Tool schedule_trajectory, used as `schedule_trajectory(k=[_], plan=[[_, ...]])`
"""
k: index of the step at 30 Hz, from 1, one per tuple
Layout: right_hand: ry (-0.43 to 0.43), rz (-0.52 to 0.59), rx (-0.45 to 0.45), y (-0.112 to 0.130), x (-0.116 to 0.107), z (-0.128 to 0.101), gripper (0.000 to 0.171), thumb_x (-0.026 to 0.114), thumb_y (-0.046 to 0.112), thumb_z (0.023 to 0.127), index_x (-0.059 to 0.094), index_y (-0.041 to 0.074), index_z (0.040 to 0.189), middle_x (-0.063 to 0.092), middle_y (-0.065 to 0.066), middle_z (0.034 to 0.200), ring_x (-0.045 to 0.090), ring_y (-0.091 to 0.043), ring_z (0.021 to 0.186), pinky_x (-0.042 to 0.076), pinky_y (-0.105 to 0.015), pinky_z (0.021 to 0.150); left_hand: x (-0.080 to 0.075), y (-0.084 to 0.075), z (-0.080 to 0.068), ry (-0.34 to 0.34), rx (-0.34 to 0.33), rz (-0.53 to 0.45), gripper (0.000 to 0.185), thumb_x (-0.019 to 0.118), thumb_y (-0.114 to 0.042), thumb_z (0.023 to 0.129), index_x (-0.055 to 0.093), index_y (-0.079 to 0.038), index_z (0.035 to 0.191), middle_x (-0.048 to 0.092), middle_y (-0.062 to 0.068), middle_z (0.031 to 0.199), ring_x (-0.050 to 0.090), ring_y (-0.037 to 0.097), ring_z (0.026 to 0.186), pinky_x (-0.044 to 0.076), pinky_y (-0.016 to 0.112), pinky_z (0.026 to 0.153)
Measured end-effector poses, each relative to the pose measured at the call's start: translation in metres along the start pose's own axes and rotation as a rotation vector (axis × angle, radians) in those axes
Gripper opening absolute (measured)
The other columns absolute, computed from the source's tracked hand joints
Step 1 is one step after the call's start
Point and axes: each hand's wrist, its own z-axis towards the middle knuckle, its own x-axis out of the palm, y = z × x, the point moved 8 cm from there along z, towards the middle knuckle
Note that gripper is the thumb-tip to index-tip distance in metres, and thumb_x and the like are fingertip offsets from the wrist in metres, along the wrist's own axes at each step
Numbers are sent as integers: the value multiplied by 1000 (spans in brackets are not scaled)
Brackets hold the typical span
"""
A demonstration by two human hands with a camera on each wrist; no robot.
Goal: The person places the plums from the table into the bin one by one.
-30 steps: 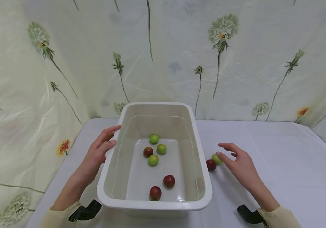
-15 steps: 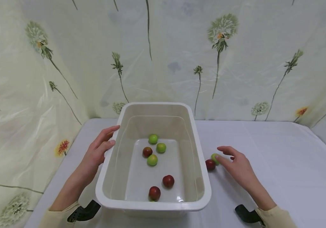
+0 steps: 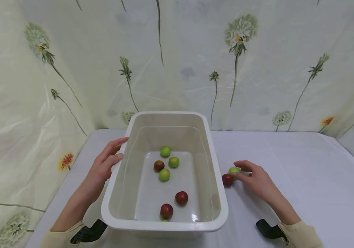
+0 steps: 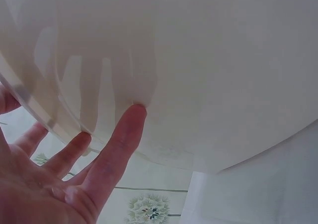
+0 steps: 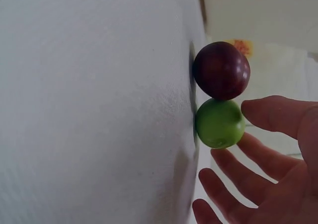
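Note:
A deep white plastic basin [image 3: 116, 220] stands on the table with several plums in it, some green [image 3: 164, 174], some dark red [image 3: 181, 198]. My left hand [image 3: 101, 168] touches its left side with fingers fairly straight; in the left wrist view one fingertip [image 4: 136, 110] presses its outer wall. On the table right of the basin, a dark red plum [image 5: 221, 70] touches a green plum [image 5: 220, 123]. My right hand [image 3: 257, 181] is at the green plum, thumb on one side and fingers loosely spread on the other; the plum rests on the table.
A white cloth [image 3: 288, 165] covers the table. Behind and to the left hangs a flowered curtain [image 3: 183, 69]. Black curved wrist mounts [image 3: 271, 230] sit on both wrists. The basin's tall right wall is close beside the two loose plums.
My right hand has moved a little left and lower, bringing its thumb and fingers around the green plum. My left hand stays at the basin. The view shifts slightly.

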Motion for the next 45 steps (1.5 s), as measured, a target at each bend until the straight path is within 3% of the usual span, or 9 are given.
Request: schedule_trajectory(k=[8, 16, 20, 27, 34, 39, 45], plan=[[25, 14, 3, -3, 2, 2, 45, 65, 30, 95, 59, 3, 131, 60, -18, 128, 55, -39, 116, 48, -52, 88, 0, -2, -1, -4, -2, 0, 45, 42, -34, 105, 37, -25, 149, 39, 4, 148, 57, 33, 118, 55, 46, 81], [43, -18, 9, -3, 6, 3, 44, 69, 23, 92, 59, 2, 130, 57, -22, 130, 44, -44, 127, 37, -64, 98, 0, -2, -1, -6, -7, -10, 44, 41, -32, 106, 37, -24, 149, 39, 5, 147, 58, 32, 117, 56, 46, 81], [33, -25, 5, -3, 5, 5, 44, 69, 19, 92, 58, 1, 130, 57, -22, 130, 46, -44, 125, 39, -64, 97, 0, -4, -1, -5, 1, -13, 43, 39, -29, 107, 37, -23, 149, 39, 7, 148, 59, 29, 116, 56, 44, 80], [9, -5, -10, 2, -1, 5, 45, 71, 21, 91, 59, 1, 129, 63, -18, 122, 56, -39, 113, 49, -51, 86, -1, -7, -1, -3, 16, -16, 44, 39, -31, 106, 37, -23, 149, 40, 6, 148, 58, 33, 117, 55, 46, 81], [-6, 28, -8, 6, -5, 4, 44, 71, 25, 91, 60, 3, 127, 65, -14, 117, 55, -34, 113, 41, -56, 95, -1, -7, -1, 2, 17, -14, 44, 39, -31, 106, 37, -23, 149, 40, 7, 147, 56, 35, 119, 55, 45, 82], [-12, 42, 14, 7, -6, 1, 46, 70, 30, 91, 59, 5, 129, 64, -14, 119, 53, -35, 114, 47, -51, 88, 0, -5, -1, 15, 11, -22, 44, 39, -29, 107, 37, -21, 149, 39, 9, 147, 57, 29, 118, 56, 42, 82], [-22, 49, 17, 8, -6, -2, 47, 70, 30, 92, 59, 5, 129, 65, -14, 119, 54, -34, 115, 45, -54, 92, 1, -4, -1, 24, 1, -5, 43, 37, -27, 107, 36, -19, 150, 39, 10, 147, 57, 24, 117, 56, 39, 82]])
